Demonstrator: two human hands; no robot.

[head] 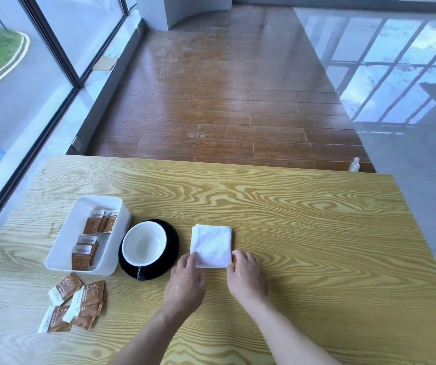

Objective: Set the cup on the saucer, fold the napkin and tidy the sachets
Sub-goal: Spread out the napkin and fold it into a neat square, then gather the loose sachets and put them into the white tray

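A black cup with a white inside point(143, 245) stands on a black saucer point(171, 246). To its right a white napkin point(211, 245) lies folded into a small square on the table. My left hand point(185, 281) touches the napkin's near left corner with its fingertips. At the near right corner rests my right hand point(246, 276), fingers curled on the edge. A white tray point(61, 248) left of the cup holds several brown sachets point(90, 239). More brown sachets point(76, 302) lie loose on the table in front of the tray.
The wooden table point(303, 233) ends at a far edge with wooden floor beyond. A small bottle point(354, 164) stands on the floor past the far right corner. Glass windows run along the left.
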